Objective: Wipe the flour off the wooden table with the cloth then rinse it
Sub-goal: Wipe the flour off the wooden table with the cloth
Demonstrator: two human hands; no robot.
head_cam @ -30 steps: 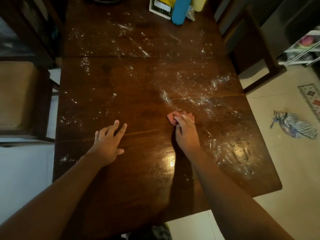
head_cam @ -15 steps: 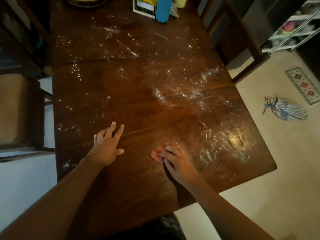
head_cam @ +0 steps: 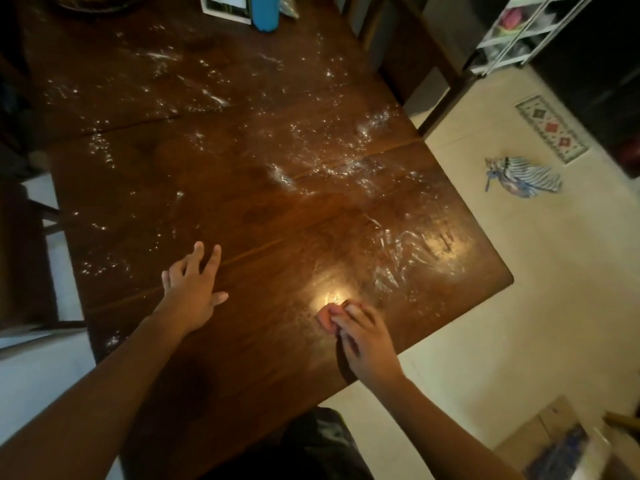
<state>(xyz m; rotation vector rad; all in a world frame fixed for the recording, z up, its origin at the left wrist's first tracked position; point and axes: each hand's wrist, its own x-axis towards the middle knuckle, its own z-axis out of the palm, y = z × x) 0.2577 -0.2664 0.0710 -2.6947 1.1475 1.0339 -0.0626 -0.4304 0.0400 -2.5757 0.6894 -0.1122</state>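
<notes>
the left hand (head_cam: 192, 292) lies flat on the dark wooden tabletop (head_cam: 242, 216), fingers released and spread, thumb out to the side, holding nothing. the right hand (head_cam: 367, 344) is near the table's near right edge, pressing a small pink cloth (head_cam: 326, 316) down on the wood; its fingers (head_cam: 349, 315) lie fairly straight across the top of the cloth rather than wrapped round it, though the hand is a little blurred. the cloth peeks out on the left of the fingertips, right beside a bright glare of light on the wood. flour (head_cam: 346, 168) is scattered in white specks and streaks over the middle and far parts of the tabletop, with smeared swirls to the right of the glare. at the far end stand a blue bottle (head_cam: 265, 12) and a card (head_cam: 227, 8) next to it. a chair (head_cam: 426, 60) sits at the table's right side. on the pale floor beyond lie a striped rag (head_cam: 523, 176) and a small patterned rug (head_cam: 550, 128).
</notes>
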